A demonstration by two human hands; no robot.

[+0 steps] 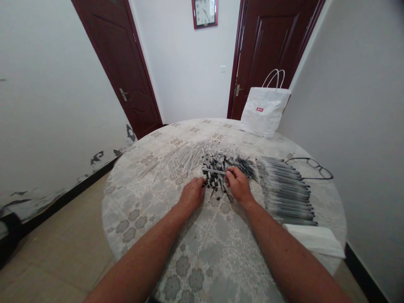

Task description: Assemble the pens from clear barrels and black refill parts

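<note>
At the frame's centre, the right hand (237, 184) grips a slim pen (213, 171); the left hand (192, 192) curls by black parts (212, 180), its hold unclear.

Head view, forward-down over table (217, 248)

L hand (193, 192): bare; you see mostly the back of it, round & smooth, but the fingertips are too small to tell much abt.
R hand (239, 185): bare too, abt the same size as your L one, nails too blurry to see well.
L wrist (179, 208): bare, a bit thinner than your hand.
R wrist (251, 205): bare, thin like the other.
L forearm (151, 246): bare, long, gets fatter twd the btm edge.
R forearm (280, 240): bare, same long shape, also fat near the btm.
Sleeves: out of view, can't tell.
</note>
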